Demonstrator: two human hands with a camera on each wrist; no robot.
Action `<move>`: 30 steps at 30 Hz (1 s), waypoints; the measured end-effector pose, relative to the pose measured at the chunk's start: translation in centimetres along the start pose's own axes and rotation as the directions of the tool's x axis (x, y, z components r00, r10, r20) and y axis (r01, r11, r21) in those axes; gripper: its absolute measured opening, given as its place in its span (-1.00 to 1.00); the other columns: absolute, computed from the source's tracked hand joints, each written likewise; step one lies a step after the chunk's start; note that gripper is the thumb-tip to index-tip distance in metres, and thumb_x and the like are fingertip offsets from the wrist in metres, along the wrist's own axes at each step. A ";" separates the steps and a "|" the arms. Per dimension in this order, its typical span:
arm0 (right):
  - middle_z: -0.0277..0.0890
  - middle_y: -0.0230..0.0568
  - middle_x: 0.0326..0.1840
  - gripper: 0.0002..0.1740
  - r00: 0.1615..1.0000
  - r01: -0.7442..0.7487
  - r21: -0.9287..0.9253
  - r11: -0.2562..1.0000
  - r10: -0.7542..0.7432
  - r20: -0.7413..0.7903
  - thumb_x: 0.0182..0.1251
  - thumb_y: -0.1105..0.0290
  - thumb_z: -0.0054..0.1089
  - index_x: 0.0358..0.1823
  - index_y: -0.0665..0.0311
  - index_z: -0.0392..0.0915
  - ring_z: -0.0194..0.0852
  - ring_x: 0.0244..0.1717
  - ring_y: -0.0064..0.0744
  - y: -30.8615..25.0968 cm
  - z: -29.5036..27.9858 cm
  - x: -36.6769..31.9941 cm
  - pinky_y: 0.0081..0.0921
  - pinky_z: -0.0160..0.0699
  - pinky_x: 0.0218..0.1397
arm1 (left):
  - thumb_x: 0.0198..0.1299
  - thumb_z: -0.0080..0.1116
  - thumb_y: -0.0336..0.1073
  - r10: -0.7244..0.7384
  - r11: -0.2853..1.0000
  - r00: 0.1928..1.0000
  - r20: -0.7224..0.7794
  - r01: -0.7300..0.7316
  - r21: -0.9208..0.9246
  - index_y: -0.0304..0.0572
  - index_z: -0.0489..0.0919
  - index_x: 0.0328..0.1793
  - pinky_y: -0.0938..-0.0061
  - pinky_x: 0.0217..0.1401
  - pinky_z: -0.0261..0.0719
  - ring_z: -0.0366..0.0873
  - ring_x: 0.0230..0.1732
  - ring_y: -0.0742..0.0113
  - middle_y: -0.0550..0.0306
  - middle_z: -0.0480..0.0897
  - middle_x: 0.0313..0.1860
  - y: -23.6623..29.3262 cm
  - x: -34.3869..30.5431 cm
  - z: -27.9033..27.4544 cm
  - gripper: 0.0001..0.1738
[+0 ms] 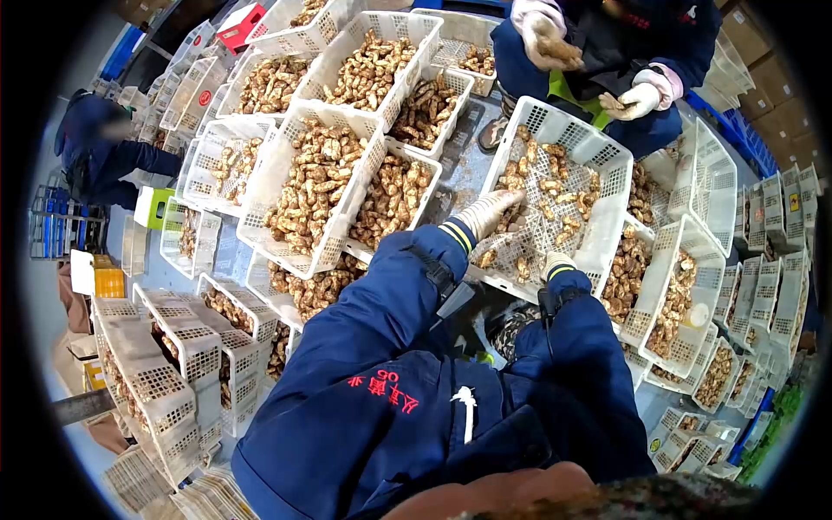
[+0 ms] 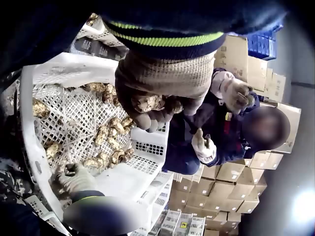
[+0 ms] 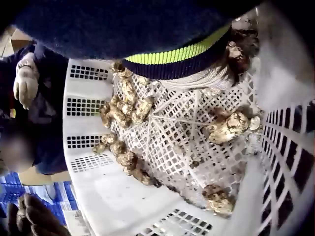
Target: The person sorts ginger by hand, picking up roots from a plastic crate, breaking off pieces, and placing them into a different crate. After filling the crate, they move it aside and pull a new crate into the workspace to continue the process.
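A white perforated plastic crate (image 1: 598,160) stands in front of me, with brown-and-white mushrooms (image 1: 555,186) scattered over its mesh floor. My gloved left hand (image 1: 490,212) is above the crate's left side. In the left wrist view its fingers curl around a mushroom (image 2: 147,102). My gloved right hand (image 1: 557,263) reaches low inside the crate's near end. The left wrist view shows this right hand (image 2: 76,179) with bent fingers, close to the crate wall; I cannot tell whether it holds anything. Its fingers are hidden behind the sleeve in the right wrist view.
Crates heaped with mushrooms (image 1: 316,186) stand at my left, and more crates (image 1: 672,295) at my right. Across from me sits a person with gloved hands (image 1: 637,100). Another person (image 1: 108,147) is at far left. Cardboard boxes (image 2: 231,172) are stacked behind.
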State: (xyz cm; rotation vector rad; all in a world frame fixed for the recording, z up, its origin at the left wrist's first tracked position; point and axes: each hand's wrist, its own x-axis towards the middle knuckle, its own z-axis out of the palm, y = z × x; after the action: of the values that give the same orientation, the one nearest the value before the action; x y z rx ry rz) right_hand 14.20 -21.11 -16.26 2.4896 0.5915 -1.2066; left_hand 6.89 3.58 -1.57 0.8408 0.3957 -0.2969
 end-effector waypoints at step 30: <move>0.56 -0.25 -0.25 -0.53 0.719 0.695 0.718 -0.051 0.042 -0.693 0.36 0.11 0.12 0.08 0.35 0.45 0.36 -0.39 -0.59 -3.8 -8.1 -10.6 -0.68 0.32 -0.35 | 0.22 0.17 0.09 0.046 0.999 0.998 0.031 -0.047 0.026 -0.03 0.52 0.12 0.65 -0.20 0.44 0.49 -0.25 0.53 0.32 0.60 -0.11 0.6 -0.7 1.2 -0.52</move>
State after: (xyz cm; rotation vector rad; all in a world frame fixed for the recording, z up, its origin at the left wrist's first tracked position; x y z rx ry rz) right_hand 11.83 -16.61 -3.31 4.3379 0.6746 -1.2730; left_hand 6.80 3.14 -0.16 0.8699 0.3436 -0.2719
